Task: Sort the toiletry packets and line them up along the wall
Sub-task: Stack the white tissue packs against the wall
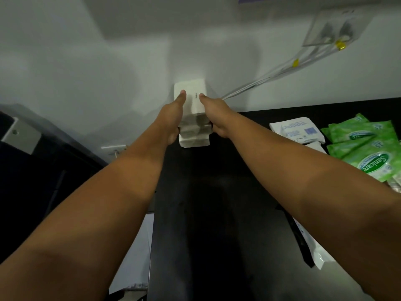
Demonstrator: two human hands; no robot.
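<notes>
A stack of white toiletry packets (pixel 193 127) stands against the white wall at the far left end of the black table (pixel 217 203). My left hand (pixel 173 118) grips the stack's left side, thumb lying on the top packet. My right hand (pixel 213 116) grips its right side, thumb also on top. More white packets (pixel 297 131) lie flat at the right. Beside them, at the right edge of view, are several green Sanicare packets (pixel 366 148).
White cables (pixel 271 72) run from a wall socket plate (pixel 334 27) at the top right down behind the table. Another white packet (pixel 321 253) shows under my right forearm. A dark cabinet (pixel 32 159) stands left of the table.
</notes>
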